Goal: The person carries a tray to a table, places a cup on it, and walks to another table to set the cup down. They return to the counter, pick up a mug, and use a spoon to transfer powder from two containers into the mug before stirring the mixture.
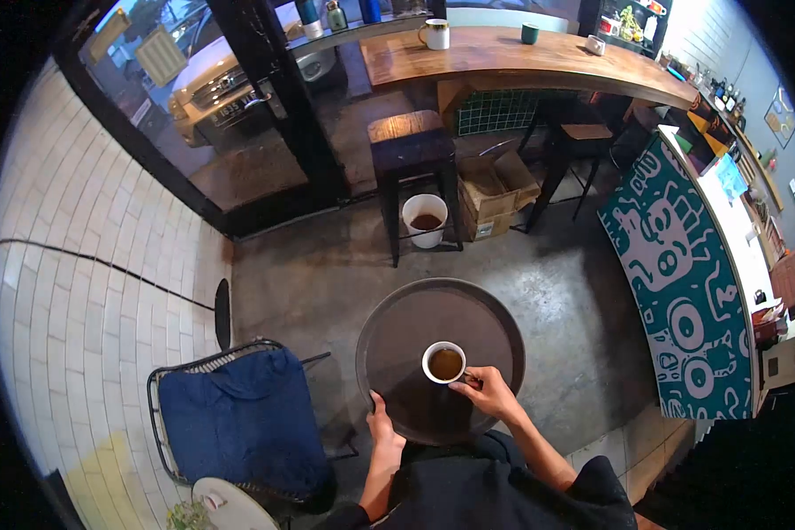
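A round brown tray (397, 336) is held level in front of my body. My left hand (383, 424) is closed on its near left rim, with the thumb on the edge and the other fingers hidden underneath. On the tray is a white cup (429, 374) of dark brown drink, right of the middle. My right hand (490, 393) pinches the cup's handle from the right, with its wrist over the tray's near right rim.
A chair with a blue cushion (238, 424) stands left, near a small round table (238, 503). Ahead are a stool (411, 146), a white bucket (425, 237), cardboard boxes (495, 190) and a wooden counter (503, 57) bearing mugs. A teal patterned counter (680, 291) borders the right.
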A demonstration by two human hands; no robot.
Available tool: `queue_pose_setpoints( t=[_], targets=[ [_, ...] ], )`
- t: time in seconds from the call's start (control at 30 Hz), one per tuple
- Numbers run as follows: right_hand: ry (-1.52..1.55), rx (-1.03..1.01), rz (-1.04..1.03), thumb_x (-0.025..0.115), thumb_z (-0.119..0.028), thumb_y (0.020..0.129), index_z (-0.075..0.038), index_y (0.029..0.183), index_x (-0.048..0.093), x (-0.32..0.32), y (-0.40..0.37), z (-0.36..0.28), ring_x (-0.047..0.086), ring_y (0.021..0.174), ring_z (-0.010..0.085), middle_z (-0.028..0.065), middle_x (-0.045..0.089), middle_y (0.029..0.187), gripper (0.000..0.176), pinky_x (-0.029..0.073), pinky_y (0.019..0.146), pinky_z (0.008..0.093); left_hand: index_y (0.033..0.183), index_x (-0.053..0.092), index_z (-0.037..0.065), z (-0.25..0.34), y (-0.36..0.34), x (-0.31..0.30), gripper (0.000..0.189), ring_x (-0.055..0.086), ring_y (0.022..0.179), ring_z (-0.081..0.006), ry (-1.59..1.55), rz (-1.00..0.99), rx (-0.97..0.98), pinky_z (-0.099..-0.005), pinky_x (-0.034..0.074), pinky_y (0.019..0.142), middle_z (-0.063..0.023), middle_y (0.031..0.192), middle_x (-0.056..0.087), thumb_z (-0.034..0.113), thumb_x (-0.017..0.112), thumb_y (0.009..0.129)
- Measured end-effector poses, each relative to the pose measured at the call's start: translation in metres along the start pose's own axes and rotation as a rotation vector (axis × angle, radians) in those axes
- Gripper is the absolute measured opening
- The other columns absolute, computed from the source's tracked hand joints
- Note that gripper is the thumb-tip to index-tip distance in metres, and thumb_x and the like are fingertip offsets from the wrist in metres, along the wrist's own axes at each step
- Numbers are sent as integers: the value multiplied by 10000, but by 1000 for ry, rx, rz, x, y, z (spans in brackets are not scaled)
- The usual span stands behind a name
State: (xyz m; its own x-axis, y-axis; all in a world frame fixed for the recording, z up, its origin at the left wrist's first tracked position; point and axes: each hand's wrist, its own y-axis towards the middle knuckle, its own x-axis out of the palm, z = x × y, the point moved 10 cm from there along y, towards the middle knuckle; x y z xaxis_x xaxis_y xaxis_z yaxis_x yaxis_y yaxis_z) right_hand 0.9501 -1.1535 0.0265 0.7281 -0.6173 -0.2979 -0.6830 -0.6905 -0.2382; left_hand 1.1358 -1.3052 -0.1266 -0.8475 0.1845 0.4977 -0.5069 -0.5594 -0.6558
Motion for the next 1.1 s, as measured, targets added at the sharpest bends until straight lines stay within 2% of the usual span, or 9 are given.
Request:
queue_pose_setpoints(
  t=[0.07,0.27,0.4,0.43,0.47,0.53,0.6,0.77,1.1],
  targets=[
    [43,87,57,743,-186,854,-20,660,349,-16,29,-8,263,581,85,-20,262,590,470,256,497,317,1354,394,-51,19,25,30,663,572,1145,-309,39,55,36,-460,532,912,-187,1341,507,426,602,941],
    [15,103,143,750,-192,854,-44,640,347,-71,131,-26,262,587,68,-51,282,594,480,233,490,308,1350,352,-96,87,96,106,789,557,1163,-315,254,200,52,-461,522,931,-227,1343,486,488,638,902],
    [-43,67,209,729,-182,863,-33,625,414,-105,187,-49,269,577,64,-64,301,597,422,220,489,297,1347,356,-120,132,106,121,772,553,1173,-312,313,489,-17,-448,518,939,-240,1337,493,480,604,929],
    [-40,95,194,726,-187,867,-33,629,421,-112,203,-44,271,574,61,-72,304,594,416,217,488,299,1329,388,-134,145,115,131,718,566,1159,-311,310,370,91,-438,523,931,-241,1332,501,452,571,957],
    [-67,106,181,727,-202,865,33,853,666,-119,219,-39,323,563,64,-65,381,565,243,277,492,298,1329,388,-134,148,125,122,718,566,1159,-311,292,390,98,-438,523,931,-241,1332,501,452,571,957],
    [-26,51,192,741,-221,863,29,866,672,-128,247,-45,307,576,60,-64,357,574,259,257,492,302,1463,294,-24,148,142,110,859,407,1333,-339,182,315,103,-506,410,1035,-187,1491,355,545,609,900],
    [-66,77,152,744,-237,865,23,802,637,-133,281,-24,300,584,60,-63,347,584,288,247,492,304,1433,351,-25,149,143,86,783,452,1291,-330,155,489,59,-490,449,998,-178,1449,407,514,596,921],
    [-44,87,76,719,-301,898,-84,623,385,-133,377,45,286,602,70,-62,331,615,484,225,490,306,1420,360,-2,120,138,51,738,482,1257,-362,-58,608,139,-525,468,969,-163,1429,427,516,566,937],
    [-81,295,-23,602,-423,957,-84,680,505,-98,541,220,325,596,57,-61,395,634,448,252,506,294,1459,299,-12,-9,139,85,834,431,1306,-382,-427,776,107,-524,414,1055,-180,1477,381,558,563,911]
  ],
)
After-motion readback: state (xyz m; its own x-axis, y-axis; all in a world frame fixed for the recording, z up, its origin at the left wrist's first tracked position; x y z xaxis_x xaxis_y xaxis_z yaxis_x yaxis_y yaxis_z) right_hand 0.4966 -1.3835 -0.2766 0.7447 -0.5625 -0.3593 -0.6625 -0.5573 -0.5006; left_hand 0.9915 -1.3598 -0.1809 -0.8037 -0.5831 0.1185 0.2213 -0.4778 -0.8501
